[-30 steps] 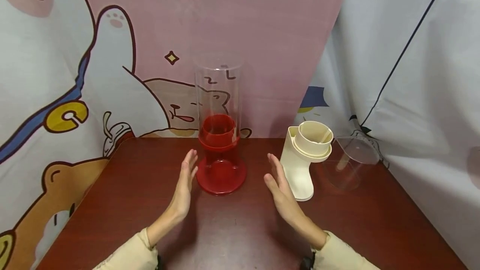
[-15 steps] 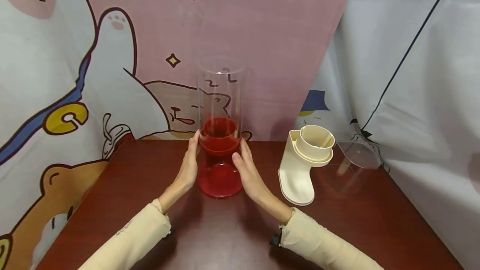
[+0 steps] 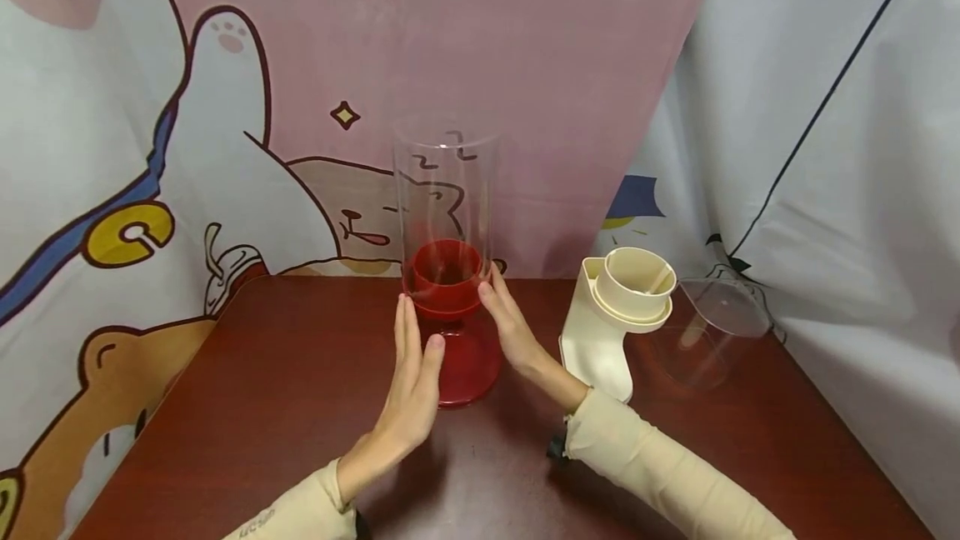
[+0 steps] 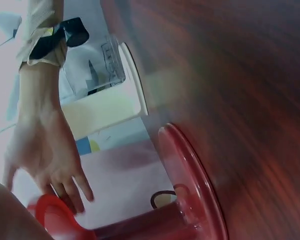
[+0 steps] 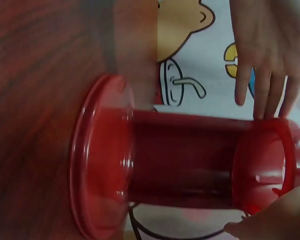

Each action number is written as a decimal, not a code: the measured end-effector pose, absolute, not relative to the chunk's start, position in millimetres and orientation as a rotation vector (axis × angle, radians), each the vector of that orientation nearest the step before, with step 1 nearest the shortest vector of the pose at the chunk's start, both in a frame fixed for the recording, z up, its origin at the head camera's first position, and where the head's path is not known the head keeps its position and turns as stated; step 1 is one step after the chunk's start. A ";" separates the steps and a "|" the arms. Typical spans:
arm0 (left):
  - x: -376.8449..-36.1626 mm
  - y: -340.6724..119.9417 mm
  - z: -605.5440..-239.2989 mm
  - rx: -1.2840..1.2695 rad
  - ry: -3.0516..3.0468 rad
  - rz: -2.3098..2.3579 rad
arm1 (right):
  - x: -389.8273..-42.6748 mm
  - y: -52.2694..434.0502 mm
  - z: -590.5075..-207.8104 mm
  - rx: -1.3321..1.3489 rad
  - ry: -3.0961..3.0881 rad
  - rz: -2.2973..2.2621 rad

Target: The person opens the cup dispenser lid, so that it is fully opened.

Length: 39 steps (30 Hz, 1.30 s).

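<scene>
A red plastic stand (image 3: 471, 365) with a wide round foot and a cup-shaped top stands on the table. A clear cylinder (image 3: 447, 207) rises upright from that top. My left hand (image 3: 408, 394) is at the stand's front left, fingers straight and pointing up, tips right at the red collar. On the stand's other side, my right hand (image 3: 517, 336) has its fingers extended along the collar, just below the cylinder. In the right wrist view the left fingertips (image 5: 270, 102) meet the collar's edge. The left wrist view shows the right palm (image 4: 42, 150) facing the stand.
A cream plastic stand (image 3: 596, 357) with a round cup on top stands right of the right hand. Behind it, a clear container (image 3: 712, 340) is on the table (image 3: 300, 390). A cartoon-printed cloth (image 3: 570, 90) hangs behind the table's back edge.
From wide apart, both hands have come in to the red stand's sides. Over the last half second the left hand has shifted right and nearer, and the stand appears slightly further right.
</scene>
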State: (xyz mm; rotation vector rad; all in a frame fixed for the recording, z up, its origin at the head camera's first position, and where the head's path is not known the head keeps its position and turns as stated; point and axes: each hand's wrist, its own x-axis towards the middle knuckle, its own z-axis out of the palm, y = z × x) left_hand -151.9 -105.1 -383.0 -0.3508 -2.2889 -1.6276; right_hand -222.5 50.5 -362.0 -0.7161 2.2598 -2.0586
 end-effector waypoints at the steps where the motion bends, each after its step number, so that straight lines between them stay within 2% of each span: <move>1: -152.8 -105.7 -383.2 -0.335 -2.270 -1.645 | -220.3 51.6 -361.2 -0.716 2.259 -2.075; 8: -180.1 -125.2 -383.6 -0.227 -2.231 -1.688 | -185.8 44.4 -375.0 -0.669 2.373 -2.109; 14: -172.8 -117.2 -387.6 -0.235 -2.258 -1.713 | -166.0 31.7 -363.4 -0.691 2.388 -2.036; 23: -141.0 -89.6 -364.1 -0.285 -2.276 -1.723 | -182.3 39.4 -355.2 -0.649 2.457 -2.042; 29: -127.5 -97.5 -344.4 -0.342 -2.135 -1.725 | -190.4 49.8 -352.7 -0.675 2.430 -2.075; 31: -131.2 -107.6 -330.5 -0.387 -2.034 -1.700 | -197.2 54.5 -348.0 -0.710 2.412 -2.103; 34: -154.3 -124.1 -321.5 -0.423 -1.980 -1.677 | -210.3 58.0 -341.2 -0.768 2.400 -2.155; 39: -204.1 -134.3 -334.8 -0.349 -2.080 -1.796 | -223.8 50.7 -339.6 -0.780 2.368 -2.172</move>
